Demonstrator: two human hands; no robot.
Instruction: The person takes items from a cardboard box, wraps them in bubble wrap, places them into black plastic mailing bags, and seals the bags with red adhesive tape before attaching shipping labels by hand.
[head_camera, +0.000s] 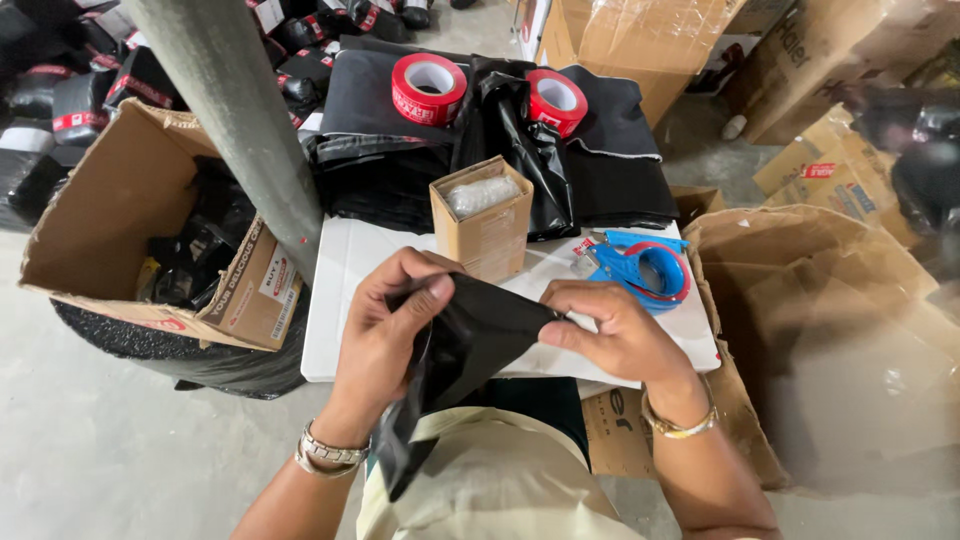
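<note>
While both hands pinch, glossy black plastic bag (470, 340) hangs crumpled.

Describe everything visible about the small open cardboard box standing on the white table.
The small cardboard box is plain brown, taller than wide, and stands upright on the white table, near its far edge. Its top flaps are open, showing a clear plastic-wrapped item filling the opening. Faint print marks its front face. Behind and beside it lies black plastic sheeting, which looks to touch its back. Neither hand touches it: the left hand and right hand hold a black bag just in front.
</note>
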